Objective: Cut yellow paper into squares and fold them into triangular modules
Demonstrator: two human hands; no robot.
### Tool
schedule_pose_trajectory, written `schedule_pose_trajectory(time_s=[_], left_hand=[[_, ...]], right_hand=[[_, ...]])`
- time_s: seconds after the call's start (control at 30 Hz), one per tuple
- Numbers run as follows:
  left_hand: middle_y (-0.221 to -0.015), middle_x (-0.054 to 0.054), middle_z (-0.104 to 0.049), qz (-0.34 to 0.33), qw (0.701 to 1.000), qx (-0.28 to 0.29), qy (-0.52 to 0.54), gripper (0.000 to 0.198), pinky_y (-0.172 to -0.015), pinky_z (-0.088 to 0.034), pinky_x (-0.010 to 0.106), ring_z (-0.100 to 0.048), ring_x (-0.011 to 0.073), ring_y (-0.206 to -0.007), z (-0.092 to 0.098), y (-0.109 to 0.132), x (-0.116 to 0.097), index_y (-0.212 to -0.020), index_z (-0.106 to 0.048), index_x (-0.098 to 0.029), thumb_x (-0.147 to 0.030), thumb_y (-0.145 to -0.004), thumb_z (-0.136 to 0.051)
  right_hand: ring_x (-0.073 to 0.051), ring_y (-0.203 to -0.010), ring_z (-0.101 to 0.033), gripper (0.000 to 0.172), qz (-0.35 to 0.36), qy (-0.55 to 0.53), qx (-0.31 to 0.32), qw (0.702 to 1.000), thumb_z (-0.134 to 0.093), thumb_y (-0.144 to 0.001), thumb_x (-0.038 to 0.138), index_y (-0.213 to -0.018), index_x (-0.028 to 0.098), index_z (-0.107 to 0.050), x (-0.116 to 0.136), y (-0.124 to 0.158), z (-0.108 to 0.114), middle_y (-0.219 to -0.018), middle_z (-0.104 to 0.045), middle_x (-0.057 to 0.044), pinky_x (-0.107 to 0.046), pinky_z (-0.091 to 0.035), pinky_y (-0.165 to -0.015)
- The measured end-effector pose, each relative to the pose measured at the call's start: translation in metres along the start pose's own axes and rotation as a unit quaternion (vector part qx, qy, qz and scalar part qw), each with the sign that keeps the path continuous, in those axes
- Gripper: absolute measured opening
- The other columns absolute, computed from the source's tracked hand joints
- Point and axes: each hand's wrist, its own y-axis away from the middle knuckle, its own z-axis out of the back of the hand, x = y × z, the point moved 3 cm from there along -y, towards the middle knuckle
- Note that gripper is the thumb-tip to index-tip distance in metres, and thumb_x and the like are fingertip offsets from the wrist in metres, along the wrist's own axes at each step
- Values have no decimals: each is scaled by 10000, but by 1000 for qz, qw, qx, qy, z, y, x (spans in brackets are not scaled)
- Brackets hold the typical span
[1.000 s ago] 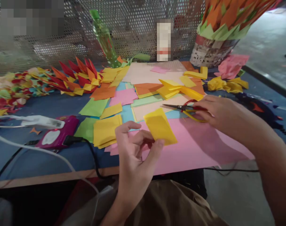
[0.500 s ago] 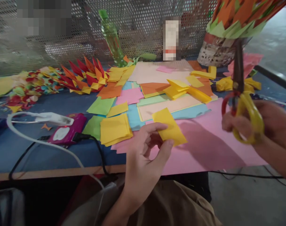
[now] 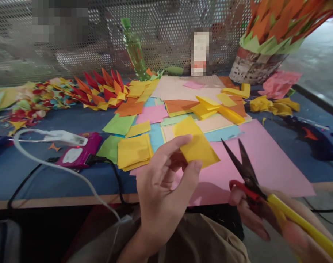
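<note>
Between thumb and fingers, my left hand (image 3: pixel 166 182) pinches a folded piece of yellow paper (image 3: pixel 199 148) above the table's front edge. My right hand (image 3: pixel 276 219) grips scissors (image 3: pixel 247 171) with one red and one yellow handle. Their dark blades are spread apart and point up and left, a short way right of the yellow paper without touching it. Under both lies a large pink sheet (image 3: pixel 273 160). Just left of my left hand is a stack of yellow paper squares (image 3: pixel 134 151).
A purple power adapter (image 3: pixel 80 151) with white and black cables lies at left. Behind are cut paper scraps (image 3: pixel 43 98), red and orange folded pieces (image 3: pixel 103 87), a green bottle (image 3: pixel 135 49) and a basket (image 3: pixel 256 65) of paper leaves. A dark blue tool (image 3: pixel 317 135) lies at right.
My right hand has brought the scissors down and left, from upright with blades together to tilted with blades apart. My left hand still holds the yellow paper, shifted slightly.
</note>
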Motion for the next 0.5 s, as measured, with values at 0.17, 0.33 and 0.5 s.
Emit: schedule_pose_trajectory(time_s=[0.17,0.33,0.5], left_hand=[[-1140,-27,-850,8,1000,6,19,353,-939,-678,175,-808,98,-941,-1,0,1,-1285,-820,-352,-161,-989,-838],[-1141,-1,-856,16,1000,12,17,345,-909,-696,192,-817,115,-919,-4,0,0,-1288,-818,-315,-158,-981,-842],[-1109,-20,-853,23,999,21,28,350,-910,-678,150,-807,87,-903,-6,-1,-1,-1261,-828,-323,-124,-974,-837]], right_hand=[[-159,-563,-395,736,-31,10,65,997,-606,-870,948,-1012,235,-724,21,2,-23,-648,-497,3,-334,-369,-518],[-160,-603,-388,663,-23,47,19,998,-588,-929,890,-960,240,-713,51,-7,-42,-677,-509,-12,-326,-414,-575],[-137,-611,-360,691,-35,26,21,999,-608,-900,916,-845,229,-650,50,-10,-43,-704,-462,1,-303,-368,-545]])
